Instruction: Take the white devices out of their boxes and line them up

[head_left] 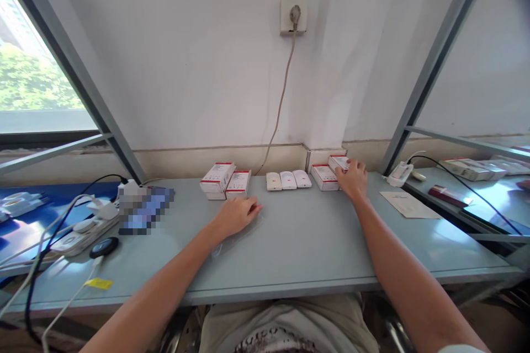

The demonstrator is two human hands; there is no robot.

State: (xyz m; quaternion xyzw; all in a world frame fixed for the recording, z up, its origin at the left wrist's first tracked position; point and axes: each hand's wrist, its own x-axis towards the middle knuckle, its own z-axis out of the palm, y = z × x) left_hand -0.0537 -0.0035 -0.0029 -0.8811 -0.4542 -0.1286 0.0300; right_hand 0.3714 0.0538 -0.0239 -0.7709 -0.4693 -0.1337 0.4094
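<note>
My right hand [353, 179] grips a small white box with red edging [338, 162], its fingers over the right end. A matching white box [325, 177] stands just left of it. My left hand [236, 215] rests on the table with its fingers curled in; what they hold, if anything, is hidden. Clear plastic film [232, 240] lies beneath and beside that hand. Behind it are a taller white box [217, 179] and a lower white box [238, 183]. Between the two groups of boxes, three small white devices [289, 180] sit side by side.
On the left lie a phone [146, 209], partly blurred out, a power strip [85, 231] with cables and a black oval object [104, 246]. A paper sheet [408, 204] and a white plug-like item [399, 174] are at right. Metal posts [430, 71] flank the table [306, 248].
</note>
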